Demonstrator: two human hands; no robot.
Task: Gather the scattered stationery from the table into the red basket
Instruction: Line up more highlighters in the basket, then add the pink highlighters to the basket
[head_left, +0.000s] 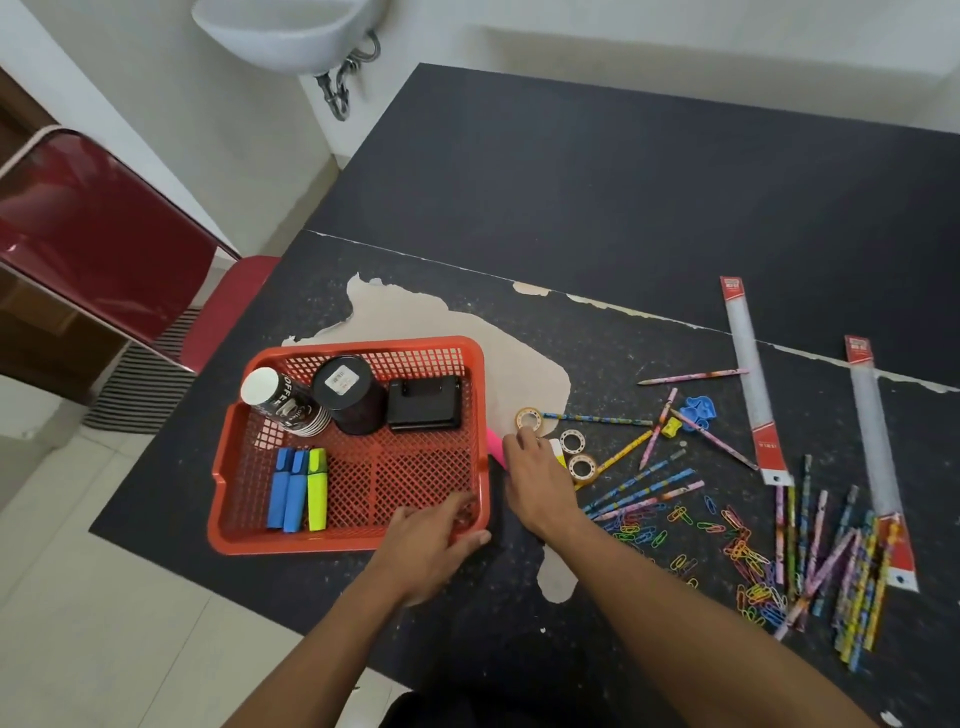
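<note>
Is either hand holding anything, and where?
Left hand holds the red plastic mesh basket at its near right corner; whether the right hand holds anything cannot be told.

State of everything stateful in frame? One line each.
red basket: on table, partly filled
left hand: holds basket's near right corner
right hand: over pink highlighter, hold unclear
pink highlighter: on table, outside basket
tape rolls: on table
pencils: scattered on table
paper clips: loose on table
rulers: sleeved, on table

A black cylindrical tin, stacked paper cups and a black box are blocking the far side of the red mesh basket; its centre floor is lying open. Patterned pencils and coloured paper clips are cluttering the lower right.
</note>
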